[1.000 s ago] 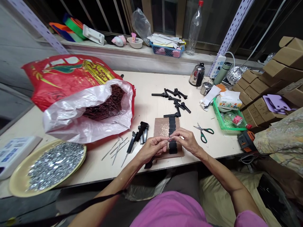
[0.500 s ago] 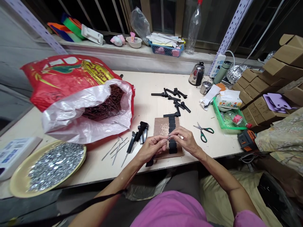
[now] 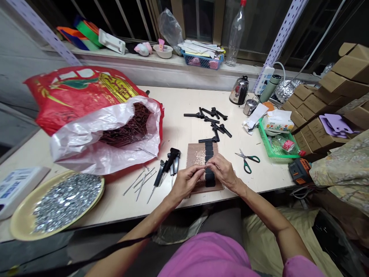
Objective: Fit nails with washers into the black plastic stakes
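Observation:
Over the brown board (image 3: 192, 157) at the front of the table, my left hand (image 3: 187, 180) and my right hand (image 3: 224, 172) meet fingertip to fingertip. Both are closed in a pinch. Whatever lies between the fingers is too small and hidden to name. A row of black square pieces (image 3: 209, 153) runs down the board, with small pale grains (image 3: 200, 157) beside it. To the left of my left hand lie black assembled parts with metal rods (image 3: 167, 165) and several loose metal rods (image 3: 140, 184). More black jointed parts (image 3: 215, 120) lie beyond the board.
A red sack (image 3: 86, 94) full of dark rods stands at the left. In front of it are a yellow plate (image 3: 20, 225) of metal washers and a white box (image 3: 21, 188). Scissors (image 3: 247, 158), a green basket (image 3: 266, 148), a kettle (image 3: 240, 90) and cartons (image 3: 319, 132) occupy the right.
My fingertips have drawn closer together, and the thin metal piece between them no longer shows clearly. A black part below my left hand has gone out of sight.

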### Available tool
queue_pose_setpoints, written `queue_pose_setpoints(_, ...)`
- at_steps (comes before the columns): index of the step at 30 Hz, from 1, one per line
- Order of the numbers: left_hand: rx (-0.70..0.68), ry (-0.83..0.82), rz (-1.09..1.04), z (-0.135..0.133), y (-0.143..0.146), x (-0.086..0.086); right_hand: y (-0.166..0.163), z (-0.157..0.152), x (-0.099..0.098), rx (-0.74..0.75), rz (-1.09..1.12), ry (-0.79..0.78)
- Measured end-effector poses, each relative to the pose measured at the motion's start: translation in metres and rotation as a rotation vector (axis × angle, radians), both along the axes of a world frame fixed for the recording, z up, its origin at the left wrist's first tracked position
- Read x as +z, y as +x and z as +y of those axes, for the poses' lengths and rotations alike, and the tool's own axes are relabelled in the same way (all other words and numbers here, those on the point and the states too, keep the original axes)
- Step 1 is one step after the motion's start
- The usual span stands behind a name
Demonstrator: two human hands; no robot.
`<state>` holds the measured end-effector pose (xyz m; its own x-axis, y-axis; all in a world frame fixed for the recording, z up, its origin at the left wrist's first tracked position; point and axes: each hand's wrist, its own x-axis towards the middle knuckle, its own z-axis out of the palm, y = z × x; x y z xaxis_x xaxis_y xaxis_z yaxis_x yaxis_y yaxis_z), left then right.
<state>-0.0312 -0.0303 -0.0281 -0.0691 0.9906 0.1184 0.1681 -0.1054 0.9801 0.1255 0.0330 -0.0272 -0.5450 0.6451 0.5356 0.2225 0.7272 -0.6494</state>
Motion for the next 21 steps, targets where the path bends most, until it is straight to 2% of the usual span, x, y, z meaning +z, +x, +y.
queue_pose_setpoints(5, 0.014, -0.115, -0.194, 0.0021, 0.0024, 0.0055, -0.0059, -0.004, 0.0006, -0.08, 0.156, -0.151)
queue_pose_setpoints(9, 0.027, -0.145, -0.272, 0.003, 0.0021, 0.006, -0.0098, -0.0057, 0.001, -0.094, 0.212, -0.183)
queue_pose_setpoints(17, 0.034, -0.108, -0.234, 0.0042, 0.0002, 0.0054, -0.0067, -0.005, 0.0015, -0.068, 0.16, -0.053)
queue_pose_setpoints(21, 0.023, -0.111, -0.238, 0.0048, 0.0012, 0.0061, -0.0072, -0.0054, 0.003, -0.107, 0.195, -0.216)
